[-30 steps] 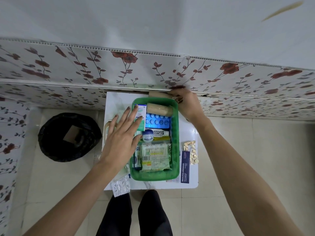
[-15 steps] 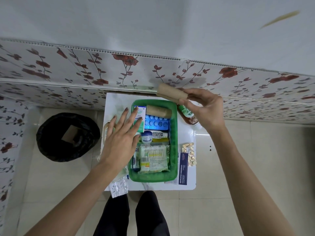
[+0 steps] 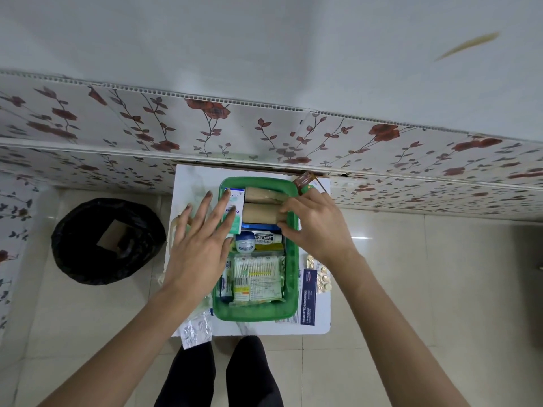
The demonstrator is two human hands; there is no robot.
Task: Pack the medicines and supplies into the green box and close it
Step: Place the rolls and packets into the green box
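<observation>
The green box [image 3: 291, 277] sits open on a small white table [image 3: 194, 183]. Inside it lie two tan bandage rolls, a far roll [image 3: 263, 195] and a near roll [image 3: 260, 213], plus a small jar [image 3: 245, 245], an ointment carton [image 3: 266, 238] and a pack of cotton swabs [image 3: 255, 274]. My right hand [image 3: 314, 224] grips the right end of the near roll inside the box. My left hand [image 3: 199, 248] is spread flat, its fingertips pressing an upright white-and-green carton [image 3: 236, 205] against the box's left wall.
A brown bottle [image 3: 304, 182] stands behind my right hand. Gold blister tablets [image 3: 321, 279] and a dressings packet [image 3: 308, 301] lie right of the box. A silver blister strip [image 3: 196, 331] hangs off the table's front left. A black bin [image 3: 107, 240] stands on the floor at left.
My right hand picked up a second bandage roll from the table's back edge, carried it over and set it into the box beside the first. My left hand stayed put.
</observation>
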